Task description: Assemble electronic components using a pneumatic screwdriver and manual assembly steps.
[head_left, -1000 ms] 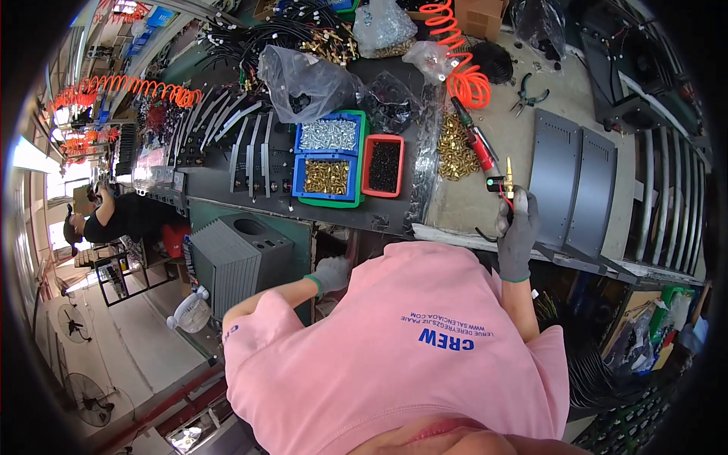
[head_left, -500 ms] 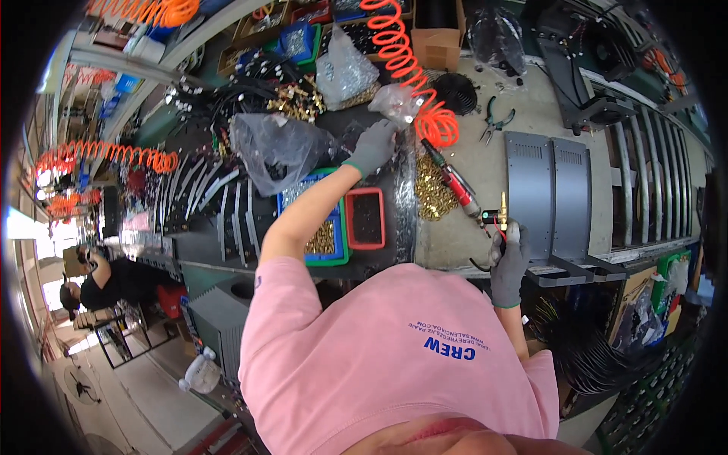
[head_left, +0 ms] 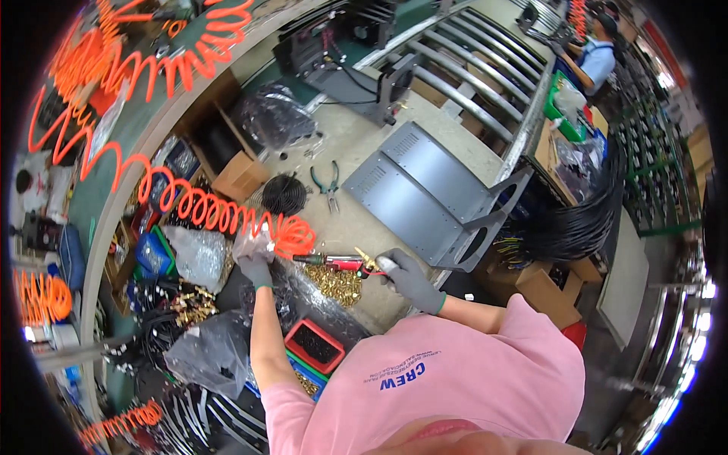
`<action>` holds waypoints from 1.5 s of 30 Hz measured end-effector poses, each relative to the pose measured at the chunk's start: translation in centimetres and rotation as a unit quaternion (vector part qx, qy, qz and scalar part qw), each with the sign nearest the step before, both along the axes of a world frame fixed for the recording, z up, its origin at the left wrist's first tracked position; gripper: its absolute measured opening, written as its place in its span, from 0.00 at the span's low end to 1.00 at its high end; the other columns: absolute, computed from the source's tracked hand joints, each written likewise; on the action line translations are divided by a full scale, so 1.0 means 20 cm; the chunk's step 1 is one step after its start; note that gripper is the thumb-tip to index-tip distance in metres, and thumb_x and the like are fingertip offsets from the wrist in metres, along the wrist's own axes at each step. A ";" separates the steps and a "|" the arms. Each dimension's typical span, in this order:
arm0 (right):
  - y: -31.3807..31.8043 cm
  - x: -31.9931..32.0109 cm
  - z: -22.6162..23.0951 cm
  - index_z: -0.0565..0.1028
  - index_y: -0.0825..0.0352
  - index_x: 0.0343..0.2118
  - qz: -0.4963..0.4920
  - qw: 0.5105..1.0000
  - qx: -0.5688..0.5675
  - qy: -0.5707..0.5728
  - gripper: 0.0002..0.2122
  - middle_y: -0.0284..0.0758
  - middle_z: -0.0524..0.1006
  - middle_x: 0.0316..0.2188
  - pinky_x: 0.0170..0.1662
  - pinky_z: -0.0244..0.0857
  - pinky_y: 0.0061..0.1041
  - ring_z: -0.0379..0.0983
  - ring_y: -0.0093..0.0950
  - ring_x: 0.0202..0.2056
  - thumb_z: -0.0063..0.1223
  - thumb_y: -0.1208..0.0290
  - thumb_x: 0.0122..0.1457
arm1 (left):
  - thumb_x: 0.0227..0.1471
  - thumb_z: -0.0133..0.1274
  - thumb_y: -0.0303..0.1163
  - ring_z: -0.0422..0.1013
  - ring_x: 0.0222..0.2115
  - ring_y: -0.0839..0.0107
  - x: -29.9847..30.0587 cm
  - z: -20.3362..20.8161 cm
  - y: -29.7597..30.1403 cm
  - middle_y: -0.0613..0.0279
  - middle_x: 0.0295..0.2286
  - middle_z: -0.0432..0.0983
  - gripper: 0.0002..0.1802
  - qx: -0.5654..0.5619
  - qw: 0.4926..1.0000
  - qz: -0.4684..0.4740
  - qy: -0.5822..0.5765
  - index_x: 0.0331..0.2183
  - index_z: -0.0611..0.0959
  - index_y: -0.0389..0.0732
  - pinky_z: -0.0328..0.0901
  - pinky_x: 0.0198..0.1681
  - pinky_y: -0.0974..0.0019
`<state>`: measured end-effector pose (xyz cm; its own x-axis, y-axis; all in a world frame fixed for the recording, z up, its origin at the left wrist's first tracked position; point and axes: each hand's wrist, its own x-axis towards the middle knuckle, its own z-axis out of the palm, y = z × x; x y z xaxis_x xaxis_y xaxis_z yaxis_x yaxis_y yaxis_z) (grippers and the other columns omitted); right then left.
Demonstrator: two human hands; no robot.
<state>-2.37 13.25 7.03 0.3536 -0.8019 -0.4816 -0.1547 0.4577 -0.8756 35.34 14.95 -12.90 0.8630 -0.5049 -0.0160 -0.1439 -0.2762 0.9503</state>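
Shift since half a second ago: we see the left hand [head_left: 256, 268] farther forward, from over the dark plastic bag to the small clear bag [head_left: 255, 244]; the view has swung round too.
Brass-tipped fitting [head_left: 361, 253]: we find it at the right hand's [head_left: 411, 280] fingertips, tip pointing away from the palm, just beside the red-and-black tool [head_left: 343, 262] on the worktop.
Right grip: thumb and fingers pinched on the fitting, which we record as held.
Right pose: forearm comes in from the right side, nearly level, the hand pointing left.
Left fingers: at the small clear bag, beside the orange coiled hose [head_left: 294, 235]; their ends are hidden, so we cannot tell whether they grasp it.
Left pose: arm stretched forward past the red bin [head_left: 305, 359], gloved palm turned down.
Loose brass pieces [head_left: 339, 288]: we note the pile between both hands, near the tool.
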 end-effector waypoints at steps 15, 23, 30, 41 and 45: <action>0.07 0.00 0.01 0.70 0.69 0.39 0.013 0.999 -0.040 -0.026 0.13 0.29 0.71 0.20 0.21 0.58 0.17 0.62 0.15 0.17 0.44 0.62 0.61 | 0.47 0.49 0.38 0.71 0.33 0.53 0.09 -0.16 -0.04 0.51 0.29 0.76 0.12 0.319 0.865 -0.137 -0.363 0.31 0.80 0.43 0.63 0.40 0.54; 0.11 -0.03 0.03 0.70 0.68 0.40 0.029 0.997 -0.068 -0.013 0.13 0.29 0.71 0.20 0.21 0.58 0.17 0.63 0.14 0.18 0.45 0.62 0.61 | 0.50 0.47 0.28 0.70 0.33 0.55 0.02 0.05 0.06 0.48 0.28 0.74 0.17 0.047 0.880 -0.037 -0.471 0.42 0.76 0.31 0.65 0.39 0.59; 0.17 -0.04 -0.02 0.69 0.68 0.40 0.034 0.992 -0.111 -0.055 0.12 0.29 0.72 0.22 0.23 0.60 0.16 0.66 0.14 0.20 0.45 0.63 0.62 | 0.55 0.48 0.31 0.69 0.25 0.80 -0.80 0.72 0.22 0.63 0.26 0.74 0.13 -0.066 0.969 -0.198 0.133 0.38 0.78 0.33 0.63 0.25 0.77; 0.28 -0.09 0.00 0.67 0.69 0.41 0.028 0.988 -0.110 -0.103 0.11 0.31 0.72 0.28 0.26 0.63 0.17 0.69 0.16 0.24 0.44 0.66 0.62 | 0.56 0.48 0.33 0.68 0.32 0.77 -1.24 1.01 0.40 0.62 0.34 0.72 0.19 -0.164 0.922 -0.258 0.238 0.44 0.75 0.28 0.64 0.38 0.74; 0.32 -0.10 -0.07 0.67 0.69 0.40 0.019 0.974 -0.176 -0.139 0.09 0.32 0.71 0.29 0.29 0.64 0.17 0.69 0.17 0.26 0.44 0.68 0.62 | 0.56 0.48 0.33 0.67 0.33 0.77 -1.28 1.04 0.42 0.62 0.34 0.72 0.19 -0.141 0.936 -0.278 0.161 0.45 0.74 0.28 0.62 0.38 0.75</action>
<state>-4.29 19.71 5.64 0.4635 -0.8840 -0.0610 0.0995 0.1204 -0.9877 9.75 23.30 7.88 0.4379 -0.8986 -0.0285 0.1154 0.0247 0.9930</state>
